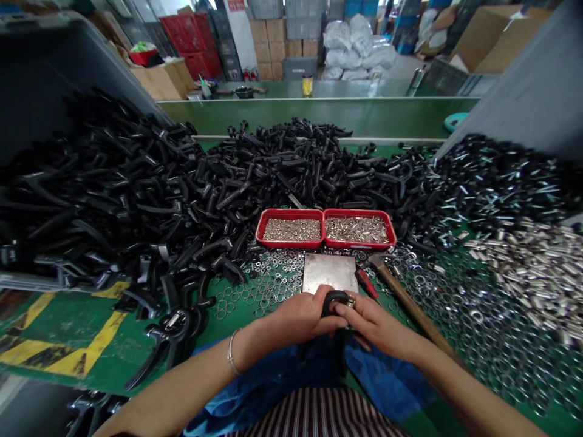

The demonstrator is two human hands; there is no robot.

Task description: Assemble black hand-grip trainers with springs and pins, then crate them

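Observation:
In front of my lap I hold a black curved handle part with both hands. My left hand is closed around its left side. My right hand pinches it from the right, where a small shiny metal piece shows at the fingertips. The lower end of the black part hangs below my hands, and my fingers hide its middle. Just beyond lies a flat metal plate. To its right are a red-handled tool and a hammer with a wooden handle.
Two red trays hold small metal pins and bits. Black handle parts are heaped behind and left. Metal rings cover the right side, beside silvery cylinders and black-and-silver pieces. Assembled black tools lie at left.

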